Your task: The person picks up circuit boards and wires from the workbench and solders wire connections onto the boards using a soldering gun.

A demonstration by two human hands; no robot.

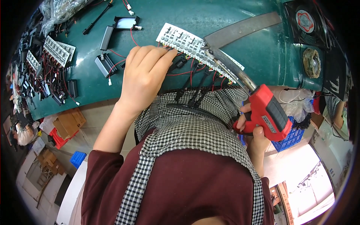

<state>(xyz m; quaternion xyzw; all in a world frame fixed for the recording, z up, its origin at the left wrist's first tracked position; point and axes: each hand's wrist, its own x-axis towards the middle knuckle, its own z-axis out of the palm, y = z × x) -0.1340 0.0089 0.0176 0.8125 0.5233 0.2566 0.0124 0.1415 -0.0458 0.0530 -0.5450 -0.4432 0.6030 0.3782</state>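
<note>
A white circuit board panel [180,37] dotted with small parts lies slantwise on the green table. My left hand [148,69] is closed at the panel's lower left edge. Its fingertips press together by the thin wires there, and whatever they pinch is hidden. In my right hand [249,125] is a red and black pistol-shaped soldering gun [270,112], gripped by its handle. The gun's metal barrel slants up to the left, with its tip over the panel's middle. Red wires and black cables [193,75] run from the panel's near edge toward my checked apron [187,127].
A dark flat strip [243,30] lies behind the panel. Black cases [107,65] with red wires sit to the left, beside more panels [56,50] and heaped wired parts. At the right are a roll of tape [311,63] and a black fan-like box [305,22].
</note>
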